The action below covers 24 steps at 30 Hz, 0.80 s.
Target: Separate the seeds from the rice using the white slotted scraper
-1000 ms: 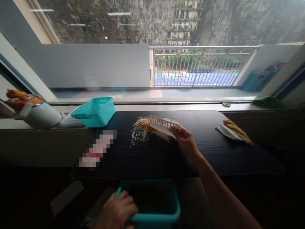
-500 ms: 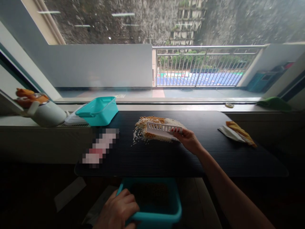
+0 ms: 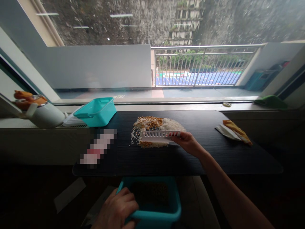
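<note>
My right hand [image 3: 188,143] grips one end of a white slotted plastic strip [image 3: 157,136], held on edge against the dark tabletop. Around the strip lies a spread pile of white rice-like grains [image 3: 172,124] and orange-brown kernels [image 3: 150,121]; part of it sits on the near side of the strip. Below the table's front edge, my left hand [image 3: 121,206] is wrapped round the left rim of a teal plastic bin [image 3: 154,215]. Inside the bin is a dark, grainy heap, hard to make out in the shade.
A second teal basket [image 3: 98,111] stands at the table's back left, beside a grey-white pot [image 3: 47,114] with an orange figure. A blurred-out pinkish item [image 3: 98,149] lies at left. Folded yellow and white cloths or packets [image 3: 234,131] rest at right. A window rises behind.
My right hand has drawn the white strip toward me, moving some grains with it and baring a dark patch of table behind. My left hand stays on the bin.
</note>
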Tool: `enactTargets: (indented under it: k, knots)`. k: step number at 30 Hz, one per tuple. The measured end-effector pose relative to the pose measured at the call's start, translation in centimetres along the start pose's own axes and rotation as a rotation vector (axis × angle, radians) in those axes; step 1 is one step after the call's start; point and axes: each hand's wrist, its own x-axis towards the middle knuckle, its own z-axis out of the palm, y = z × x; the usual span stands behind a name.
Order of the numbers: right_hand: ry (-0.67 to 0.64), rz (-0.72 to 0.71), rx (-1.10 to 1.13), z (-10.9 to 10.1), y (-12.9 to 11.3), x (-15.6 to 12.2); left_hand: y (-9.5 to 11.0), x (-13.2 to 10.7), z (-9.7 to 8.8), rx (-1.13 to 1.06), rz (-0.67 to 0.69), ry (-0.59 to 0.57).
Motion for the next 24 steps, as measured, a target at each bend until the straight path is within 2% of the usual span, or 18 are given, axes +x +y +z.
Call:
enactTargets:
  k: [3,7,13,18,21,24]
  knots:
    - [0.027,-0.001,0.003,-0.1,-0.6,-0.4,0.1,0.2,-0.1,0.007,-0.011,-0.017]
    - [0.177,-0.009,-0.017,0.0,-1.7,-2.3,0.2,0.3,-0.1,0.001,0.001,-0.020]
    - [0.362,0.019,-0.072,1.9,-1.8,-5.7,0.5,0.3,-0.3,0.007,0.008,-0.003]
    - [0.333,0.036,-0.061,2.8,-1.7,-6.0,0.3,0.1,0.0,0.005,0.008,0.010]
    - [0.306,0.044,-0.092,2.6,-1.8,-6.0,0.1,0.0,0.3,0.002,0.002,0.005]
    - [0.342,0.067,-0.096,2.2,-1.8,-6.5,0.0,0.0,0.3,0.008,-0.011,-0.016]
